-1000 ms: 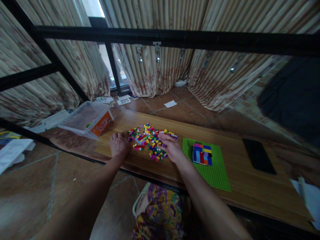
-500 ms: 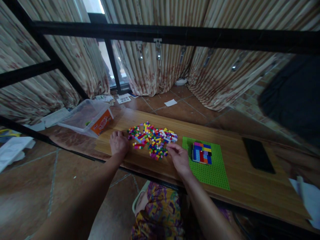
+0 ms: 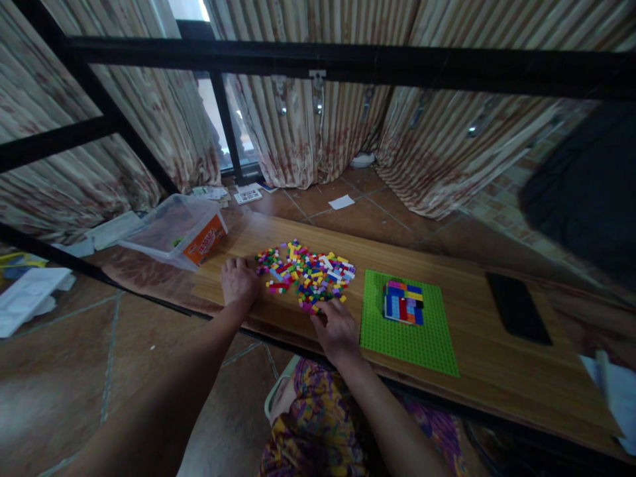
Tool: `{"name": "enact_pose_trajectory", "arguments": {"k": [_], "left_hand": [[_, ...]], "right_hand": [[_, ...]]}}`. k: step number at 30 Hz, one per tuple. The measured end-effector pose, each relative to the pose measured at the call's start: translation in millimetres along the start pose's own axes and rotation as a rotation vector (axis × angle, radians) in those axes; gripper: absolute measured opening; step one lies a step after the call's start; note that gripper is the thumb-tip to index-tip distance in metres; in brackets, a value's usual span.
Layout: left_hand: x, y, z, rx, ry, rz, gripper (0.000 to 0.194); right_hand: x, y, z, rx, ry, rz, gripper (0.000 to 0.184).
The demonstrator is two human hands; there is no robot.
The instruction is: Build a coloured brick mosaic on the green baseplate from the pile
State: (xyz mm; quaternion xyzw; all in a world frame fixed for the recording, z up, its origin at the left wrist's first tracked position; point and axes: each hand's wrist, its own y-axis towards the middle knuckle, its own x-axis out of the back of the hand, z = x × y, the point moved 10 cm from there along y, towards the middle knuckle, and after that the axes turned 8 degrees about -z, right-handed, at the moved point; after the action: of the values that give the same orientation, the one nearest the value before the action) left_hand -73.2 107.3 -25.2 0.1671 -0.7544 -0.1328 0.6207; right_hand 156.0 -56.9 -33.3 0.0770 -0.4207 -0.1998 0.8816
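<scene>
A loose pile of small colourful toy bricks [image 3: 309, 268] lies on the wooden table between my hands. To its left, my left hand [image 3: 239, 283] rests on the tabletop, fingers loosely bent with slight gaps and nothing visible in them. My right hand [image 3: 338, 330] is at the pile's near edge, thumb and fingers a little apart, fingertips touching the bricks there. Right of that hand lies a green studded baseplate [image 3: 405, 348]. On its upper middle stands a low block of joined bricks [image 3: 403, 303] in blue, red, yellow, orange and pink.
A clear plastic bin [image 3: 163, 232] with an orange label stands at the table's left end. A dark phone-like slab [image 3: 518, 308] lies on the wooden table [image 3: 472, 318] to the right. A black metal bar [image 3: 348, 63] crosses above the far side, before striped curtains.
My right hand has moved left and nearer to me, from the pile's right side to its near edge, its fingers parting. My left hand has stayed in place.
</scene>
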Motion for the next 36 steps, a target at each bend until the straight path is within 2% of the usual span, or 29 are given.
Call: {"name": "enact_pose_trajectory", "arguments": {"k": [7, 10, 14, 21, 31, 36], "left_hand": [[0.3, -0.6, 1.1, 0.032, -0.002, 0.007, 0.03], [-0.4, -0.3, 1.1, 0.024, 0.004, 0.004, 0.03], [-0.4, -0.1, 0.8, 0.01, -0.009, -0.006, 0.029], [0.4, -0.8, 1.7, 0.025, -0.029, -0.01, 0.029], [1.2, -0.7, 0.4, 0.027, -0.027, 0.002, 0.029], [2.1, -0.7, 0.0, 0.032, -0.029, 0.007, 0.029]], "right_hand": [[11.0, 2.1, -8.5, -0.004, -0.035, -0.079, 0.02], [11.3, 2.6, 1.5, 0.025, -0.013, -0.071, 0.021], [0.7, 4.7, 22.5, 0.104, -0.028, -0.015, 0.015], [-8.2, 11.1, 31.9, 0.156, -0.148, -0.019, 0.017], [-12.0, 14.3, 21.6, 0.211, -0.156, -0.007, 0.022], [-6.6, 14.4, 16.5, 0.213, -0.115, -0.033, 0.024]]}}
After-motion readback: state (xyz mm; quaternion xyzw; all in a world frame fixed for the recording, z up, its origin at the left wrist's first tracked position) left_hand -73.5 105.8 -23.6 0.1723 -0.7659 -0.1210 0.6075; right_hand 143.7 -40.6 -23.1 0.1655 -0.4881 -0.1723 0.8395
